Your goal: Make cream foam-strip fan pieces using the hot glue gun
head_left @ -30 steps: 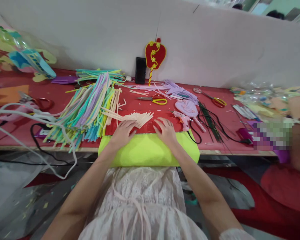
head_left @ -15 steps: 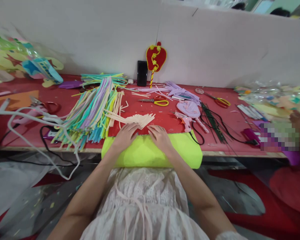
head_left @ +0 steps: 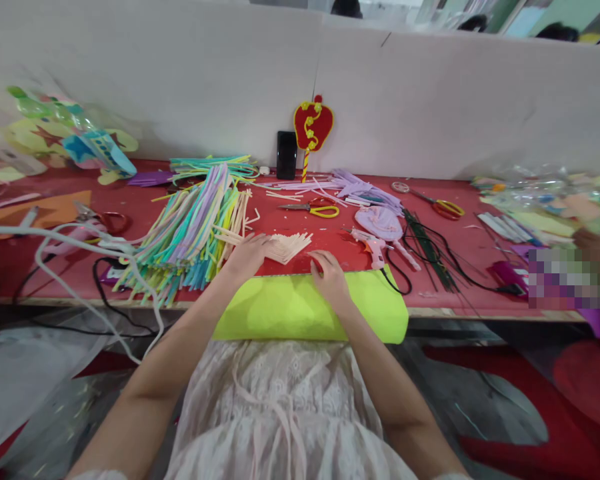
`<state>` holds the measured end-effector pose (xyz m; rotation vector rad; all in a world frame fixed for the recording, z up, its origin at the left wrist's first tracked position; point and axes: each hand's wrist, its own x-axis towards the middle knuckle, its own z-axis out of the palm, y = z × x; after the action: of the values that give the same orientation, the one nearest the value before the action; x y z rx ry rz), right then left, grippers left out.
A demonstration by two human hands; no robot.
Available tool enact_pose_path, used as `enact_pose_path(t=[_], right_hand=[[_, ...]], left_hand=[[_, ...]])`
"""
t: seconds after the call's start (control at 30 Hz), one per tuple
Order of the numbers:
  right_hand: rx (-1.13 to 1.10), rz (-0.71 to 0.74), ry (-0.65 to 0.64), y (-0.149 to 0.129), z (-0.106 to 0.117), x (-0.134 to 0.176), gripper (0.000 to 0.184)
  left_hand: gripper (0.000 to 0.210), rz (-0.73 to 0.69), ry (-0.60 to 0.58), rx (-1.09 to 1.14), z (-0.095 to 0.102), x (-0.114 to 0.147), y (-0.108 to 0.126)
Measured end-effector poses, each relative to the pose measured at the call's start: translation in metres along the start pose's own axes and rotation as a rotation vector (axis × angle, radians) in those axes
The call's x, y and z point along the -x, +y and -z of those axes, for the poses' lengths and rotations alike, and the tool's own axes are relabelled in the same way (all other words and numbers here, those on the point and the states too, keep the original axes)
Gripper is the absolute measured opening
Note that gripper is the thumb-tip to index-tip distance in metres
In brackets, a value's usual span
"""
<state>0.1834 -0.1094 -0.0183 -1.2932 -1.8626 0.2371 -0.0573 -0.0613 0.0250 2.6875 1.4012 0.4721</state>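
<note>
A fan-shaped bundle of cream pipe cleaners (head_left: 287, 248) lies on the red table surface in front of me. My left hand (head_left: 249, 257) rests over its left part, fingers stretched out toward the stems; the fingertips partly blend with them. At the bundle's lower right, my right hand (head_left: 330, 272) is apart from it, with fingers bent and a gap between thumb and forefinger. Nothing shows in that hand. Below both wrists a bright yellow-green sheet (head_left: 280, 307) hangs over the table edge. Loose multicoloured pipe cleaners (head_left: 190, 227) are heaped beside my left hand.
Yellow-handled scissors (head_left: 313, 209) lie behind the bundle. A pink glue gun (head_left: 375, 247) with a black cord is to the right, near a lilac coil (head_left: 379, 222). A phone (head_left: 286, 155) and a red fan-shaped ornament (head_left: 313, 127) stand against the wall. White cable (head_left: 45, 243) loops at left.
My left hand has shifted left and away from the middle of the cream bundle, uncovering more of it. My right hand has drawn slightly right and down, its fingers more bent. The view has tilted slightly.
</note>
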Motion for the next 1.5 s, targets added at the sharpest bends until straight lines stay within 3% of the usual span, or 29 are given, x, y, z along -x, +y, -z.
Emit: enact_pose_path(t=[0.1, 0.2, 0.3, 0.4, 0.47, 0.53, 0.6, 0.67, 0.73, 0.8, 0.97, 1.07, 1.23, 1.37, 1.5], right_hand=[[-0.021, -0.005, 0.016, -0.003, 0.002, 0.0, 0.033], [-0.073, -0.042, 0.094, -0.008, 0.007, 0.0, 0.034], [-0.134, -0.153, 0.255, -0.011, 0.015, 0.0, 0.039], [-0.198, -0.27, 0.386, -0.012, 0.021, -0.001, 0.041], [-0.266, -0.319, 0.418, -0.011, 0.021, -0.003, 0.04], [-0.378, -0.356, 0.395, -0.01, 0.018, -0.006, 0.039], [-0.537, -0.392, 0.325, -0.01, 0.013, -0.01, 0.038], [-0.701, -0.426, 0.257, -0.013, 0.008, -0.014, 0.037], [-0.83, -0.44, 0.209, -0.02, 0.006, -0.018, 0.036], [-0.914, -0.42, 0.155, -0.03, 0.007, -0.02, 0.036], [-0.989, -0.392, 0.083, -0.05, 0.007, -0.026, 0.038], [-1.003, -0.438, 0.164, -0.05, -0.004, -0.03, 0.039], [-1.065, -0.528, 0.405, -0.046, -0.022, -0.04, 0.035], [-1.232, -0.509, 0.452, -0.049, -0.026, -0.05, 0.031], [-1.356, -0.516, 0.481, -0.047, -0.023, -0.061, 0.027]], left_hand=[[0.037, 0.084, -0.074, 0.069, 0.002, -0.015, -0.006], [0.021, 0.228, 0.012, 0.127, 0.007, -0.025, -0.009], [0.016, 0.349, 0.234, 0.184, 0.025, -0.036, -0.009], [0.016, 0.449, 0.548, 0.353, 0.05, -0.048, -0.002], [0.017, 0.5, 0.752, 0.639, 0.06, -0.054, 0.007], [0.017, 0.499, 0.89, 1.082, 0.061, -0.058, 0.021], [0.023, 0.458, 0.867, 1.515, 0.052, -0.059, 0.037], [0.026, 0.495, 0.781, 1.811, 0.038, -0.057, 0.053], [0.024, 0.581, 0.688, 1.987, 0.024, -0.054, 0.066], [0.02, 0.63, 0.666, 2.075, 0.013, -0.053, 0.076], [0.02, 0.579, 0.69, 2.146, -0.002, -0.054, 0.085], [0.02, 0.563, 0.691, 2.167, -0.009, -0.053, 0.089], [0.024, 0.534, 0.635, 2.128, -0.019, -0.049, 0.095], [0.028, 0.475, 0.619, 2.1, -0.027, -0.05, 0.098], [0.029, 0.34, 0.528, 2.078, -0.029, -0.051, 0.1]])
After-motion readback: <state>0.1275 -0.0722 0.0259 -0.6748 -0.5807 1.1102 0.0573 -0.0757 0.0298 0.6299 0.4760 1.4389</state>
